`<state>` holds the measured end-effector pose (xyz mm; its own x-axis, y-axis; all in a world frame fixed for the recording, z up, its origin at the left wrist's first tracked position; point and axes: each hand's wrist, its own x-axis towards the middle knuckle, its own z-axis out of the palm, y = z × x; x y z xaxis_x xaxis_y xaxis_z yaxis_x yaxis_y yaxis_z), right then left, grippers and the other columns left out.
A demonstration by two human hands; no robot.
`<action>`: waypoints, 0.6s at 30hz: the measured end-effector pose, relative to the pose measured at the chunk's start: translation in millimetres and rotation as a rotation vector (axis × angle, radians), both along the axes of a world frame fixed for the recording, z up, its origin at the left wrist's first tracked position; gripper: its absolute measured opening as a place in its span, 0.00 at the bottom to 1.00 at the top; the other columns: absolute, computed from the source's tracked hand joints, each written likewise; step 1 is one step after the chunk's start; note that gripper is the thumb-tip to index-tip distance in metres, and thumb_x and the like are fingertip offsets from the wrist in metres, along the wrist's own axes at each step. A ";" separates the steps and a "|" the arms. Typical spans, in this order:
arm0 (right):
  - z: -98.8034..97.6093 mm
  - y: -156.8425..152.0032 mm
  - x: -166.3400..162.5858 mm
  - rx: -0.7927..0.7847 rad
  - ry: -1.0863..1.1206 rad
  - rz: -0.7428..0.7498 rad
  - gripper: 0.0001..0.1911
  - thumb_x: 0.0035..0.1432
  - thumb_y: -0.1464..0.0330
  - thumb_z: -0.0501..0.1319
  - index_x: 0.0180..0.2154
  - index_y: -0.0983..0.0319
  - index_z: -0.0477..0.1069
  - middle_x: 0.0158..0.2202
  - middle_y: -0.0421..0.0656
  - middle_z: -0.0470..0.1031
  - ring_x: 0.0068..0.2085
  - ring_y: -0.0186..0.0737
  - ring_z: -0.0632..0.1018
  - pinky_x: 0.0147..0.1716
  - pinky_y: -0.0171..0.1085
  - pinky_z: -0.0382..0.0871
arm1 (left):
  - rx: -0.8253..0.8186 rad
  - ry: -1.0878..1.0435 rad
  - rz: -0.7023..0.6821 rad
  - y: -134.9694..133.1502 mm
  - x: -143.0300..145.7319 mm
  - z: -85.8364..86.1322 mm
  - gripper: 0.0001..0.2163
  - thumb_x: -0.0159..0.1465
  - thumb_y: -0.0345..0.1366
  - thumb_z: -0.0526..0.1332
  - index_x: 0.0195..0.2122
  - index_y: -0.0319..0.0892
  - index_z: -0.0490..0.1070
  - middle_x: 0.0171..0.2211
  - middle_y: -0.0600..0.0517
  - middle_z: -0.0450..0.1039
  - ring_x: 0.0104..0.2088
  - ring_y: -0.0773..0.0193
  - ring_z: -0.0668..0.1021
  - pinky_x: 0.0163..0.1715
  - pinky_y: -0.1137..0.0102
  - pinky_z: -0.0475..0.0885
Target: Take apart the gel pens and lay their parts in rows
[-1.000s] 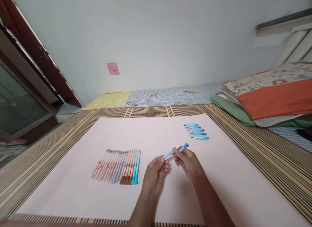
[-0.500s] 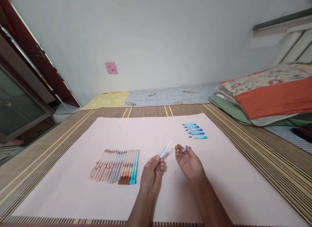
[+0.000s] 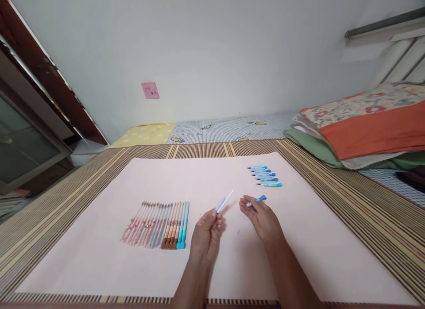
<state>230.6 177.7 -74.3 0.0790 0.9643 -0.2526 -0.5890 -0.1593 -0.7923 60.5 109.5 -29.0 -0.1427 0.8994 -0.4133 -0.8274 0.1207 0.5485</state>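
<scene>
My left hand (image 3: 206, 233) pinches a thin pen body (image 3: 224, 201), light blue with a white end, pointing up and to the right above the pink sheet (image 3: 99, 264). My right hand (image 3: 262, 217) grips a short blue pen cap (image 3: 256, 200) between thumb and fingers, a little apart from the pen body. A row of several pens (image 3: 157, 218), pink through brown to blue, lies left of my left hand. A small row of several blue caps (image 3: 264, 175) lies beyond my right hand.
The pink sheet lies on a striped mat (image 3: 365, 211). Folded quilts and pillows (image 3: 365, 123) are stacked at the right. A checked sheet (image 3: 229, 128) runs along the wall, with a pink note (image 3: 150, 90) stuck above. A dark cabinet (image 3: 29, 123) stands at the left.
The cap has come off the pen: my hands pulled apart, the left keeping the body, the right carrying the cap to the right toward the row of caps.
</scene>
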 end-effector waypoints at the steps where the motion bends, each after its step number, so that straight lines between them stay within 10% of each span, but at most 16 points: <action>1: -0.1 0.3 1.0 -0.005 0.041 0.009 0.16 0.48 0.59 0.76 0.35 0.62 0.79 0.39 0.49 0.82 0.45 0.47 0.83 0.46 0.41 0.82 | 0.000 0.000 0.000 0.0 0.1 0.3 0.05 0.63 0.20 0.65 0.30 0.32 0.77 0.25 0.47 0.77 0.21 0.73 0.77 0.23 0.83 0.76; 11: 6.8 5.0 12.2 -0.053 0.271 0.004 0.05 0.60 0.64 0.66 0.37 0.59 0.77 0.39 0.47 0.81 0.45 0.43 0.82 0.46 0.44 0.81 | -0.003 -0.020 -0.001 -0.6 -0.4 2.0 0.08 0.65 0.19 0.61 0.30 0.31 0.76 0.25 0.46 0.77 0.20 0.73 0.76 0.22 0.82 0.76; 18: 8.3 0.5 14.3 0.081 -0.634 -0.138 0.15 0.52 0.56 0.70 0.35 0.60 0.81 0.30 0.42 0.79 0.38 0.46 0.78 0.39 0.41 0.72 | -0.028 -0.011 0.004 -0.2 0.0 2.9 0.06 0.63 0.19 0.63 0.30 0.31 0.76 0.24 0.46 0.77 0.20 0.72 0.76 0.22 0.82 0.76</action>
